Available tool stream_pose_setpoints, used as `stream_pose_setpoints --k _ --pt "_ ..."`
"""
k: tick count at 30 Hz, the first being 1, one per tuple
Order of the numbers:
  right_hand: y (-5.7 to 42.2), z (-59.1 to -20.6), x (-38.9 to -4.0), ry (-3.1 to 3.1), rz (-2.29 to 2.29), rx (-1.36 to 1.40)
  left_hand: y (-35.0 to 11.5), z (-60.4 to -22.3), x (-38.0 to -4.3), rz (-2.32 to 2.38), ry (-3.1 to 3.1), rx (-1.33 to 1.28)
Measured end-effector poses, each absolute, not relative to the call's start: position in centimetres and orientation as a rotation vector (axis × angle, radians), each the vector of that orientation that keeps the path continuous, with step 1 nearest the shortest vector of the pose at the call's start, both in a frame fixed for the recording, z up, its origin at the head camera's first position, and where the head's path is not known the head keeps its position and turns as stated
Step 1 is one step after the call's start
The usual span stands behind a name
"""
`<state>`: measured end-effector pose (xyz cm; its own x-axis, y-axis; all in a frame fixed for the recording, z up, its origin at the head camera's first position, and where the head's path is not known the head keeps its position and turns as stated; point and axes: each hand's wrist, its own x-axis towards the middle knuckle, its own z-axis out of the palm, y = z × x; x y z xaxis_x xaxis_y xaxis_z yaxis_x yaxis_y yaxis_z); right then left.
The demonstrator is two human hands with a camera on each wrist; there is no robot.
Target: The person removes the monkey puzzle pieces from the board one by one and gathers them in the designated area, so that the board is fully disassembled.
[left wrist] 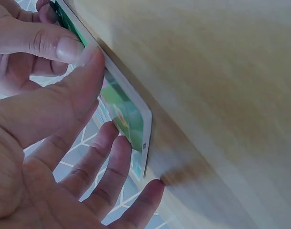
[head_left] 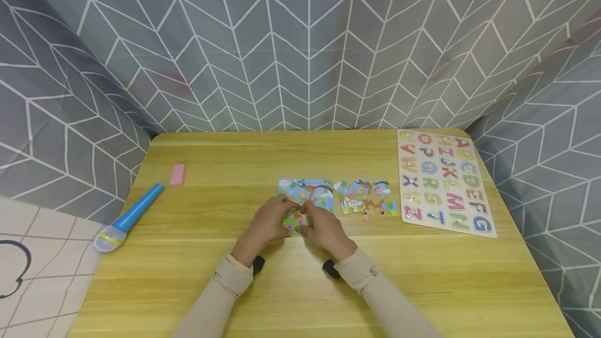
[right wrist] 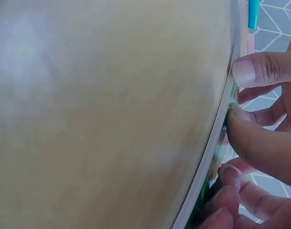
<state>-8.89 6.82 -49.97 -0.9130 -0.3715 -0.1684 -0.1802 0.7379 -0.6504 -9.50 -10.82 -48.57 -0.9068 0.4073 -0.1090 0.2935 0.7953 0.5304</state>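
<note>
A thin picture jigsaw (head_left: 324,201) with a pale board edge lies flat on the table, showing a monkey on a branch and green ground with flowers. My left hand (head_left: 266,223) holds its near left part, thumb at the near edge and fingers along the side. From the right, my right hand (head_left: 326,229) grips the near edge with curled fingers. Both thumbs come close together in the left wrist view. The hands hide much of the lower picture. Just right lies a partly joined jigsaw (head_left: 375,200) with a matching monkey and an uneven lower edge.
A white alphabet board (head_left: 420,192) with coloured letters lies at the right of the wooden table (head_left: 225,155). At the left are a blue toy microphone (head_left: 136,215) and a small pink block (head_left: 178,174). Grey patterned curtains (head_left: 291,56) hang behind and beside the table.
</note>
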Motion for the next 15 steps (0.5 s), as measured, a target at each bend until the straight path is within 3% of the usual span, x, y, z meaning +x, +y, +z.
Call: stream_pose_setpoints --k 15 --pt "6.52 -50.02 -9.36 2.653 -0.908 -0.356 -10.76 -48.66 -9.85 0.76 2.756 0.532"
